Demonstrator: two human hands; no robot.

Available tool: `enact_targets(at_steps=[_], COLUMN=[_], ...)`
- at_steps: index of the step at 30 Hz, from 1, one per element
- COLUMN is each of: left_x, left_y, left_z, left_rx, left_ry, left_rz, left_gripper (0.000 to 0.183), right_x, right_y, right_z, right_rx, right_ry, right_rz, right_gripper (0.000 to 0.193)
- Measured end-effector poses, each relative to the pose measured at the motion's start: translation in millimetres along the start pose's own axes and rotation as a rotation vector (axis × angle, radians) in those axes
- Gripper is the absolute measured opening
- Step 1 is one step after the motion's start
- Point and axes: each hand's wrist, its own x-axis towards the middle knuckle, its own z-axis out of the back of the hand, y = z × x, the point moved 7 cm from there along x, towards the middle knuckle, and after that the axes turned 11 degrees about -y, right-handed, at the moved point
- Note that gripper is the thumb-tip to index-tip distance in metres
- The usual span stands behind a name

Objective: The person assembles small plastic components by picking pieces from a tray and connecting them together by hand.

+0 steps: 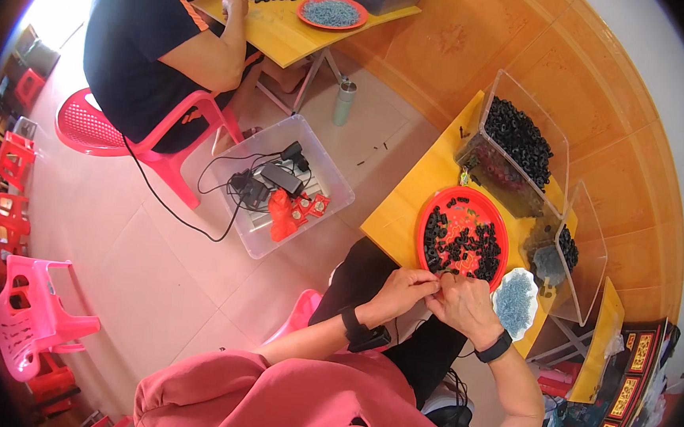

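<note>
My left hand (405, 288) and my right hand (466, 308) meet at the near rim of a round red tray (466, 214). Thumb and fingers of both are pinched together, fingertips touching or nearly so. Whatever sits between them is too small and covered to make out. Small black ring-like parts (478, 251) are spread in the tray. Just right of my right hand, a white scalloped dish (535, 286) holds a heap of small blue-grey pieces (515, 306), perhaps screws. Dark bands circle both my wrists.
The yellow table (393, 213) also bears a clear bin (503, 181) full of black parts and a second clear bin (587, 282). On the floor stand a tub (336, 185) with cables and a green bottle (344, 102). A person (147, 49) sits at another table.
</note>
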Motion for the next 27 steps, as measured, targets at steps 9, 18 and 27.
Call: enact_targets(at_steps=[9,18,27], left_x=[1,-3,-2], left_y=[13,11,3], left_z=[-8,-10,-12], left_rx=[0.017,0.172,0.139], left_ry=[0.113,0.140,0.218], left_rz=[0.041,0.006,-0.086], left_gripper=[0.020,0.020,0.024], right_x=[-4,-16,-17], right_y=[5,2,-4], right_z=[3,-5,0], right_rx=[-0.038,-0.020,-0.006], right_ry=[-0.054,-0.048,-0.126], right_rz=[0.086,0.126,0.108], right_gripper=[0.030,0.035,0.035])
